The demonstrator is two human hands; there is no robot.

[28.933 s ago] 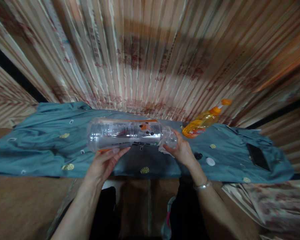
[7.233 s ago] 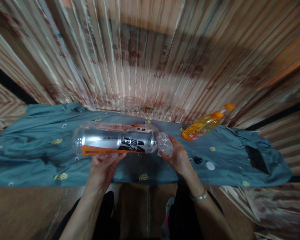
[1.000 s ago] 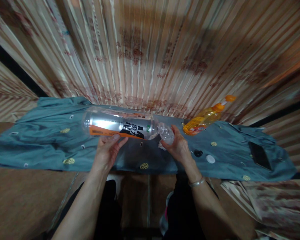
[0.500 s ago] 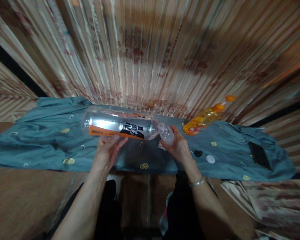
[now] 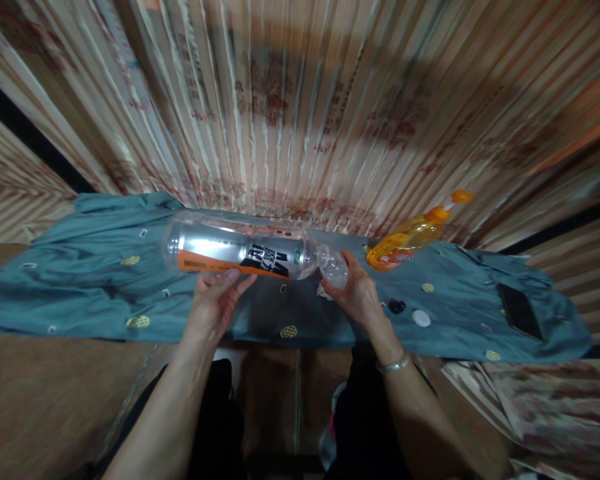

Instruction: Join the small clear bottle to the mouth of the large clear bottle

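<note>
A large clear bottle [image 5: 235, 250] with a silver and orange label lies sideways above the cloth, its narrow end pointing right. My left hand [image 5: 217, 297] holds it from below, fingers at the label's lower edge. In my right hand [image 5: 355, 287] is a small clear plastic piece [image 5: 334, 268], pinched between thumb and fingers; it meets the large bottle's right end. Beneath that piece a small whitish scrap [image 5: 323, 292] shows in part. To the right of my right hand, a bottle of orange liquid [image 5: 403, 245] with an orange top leans to the right.
A teal cloth [image 5: 95, 280] covers the narrow surface. Right of my right wrist lie a small black object [image 5: 397, 306] and a white disc [image 5: 421, 318]. A dark phone [image 5: 520, 311] rests near the right end. A pleated patterned curtain [image 5: 300, 113] hangs behind.
</note>
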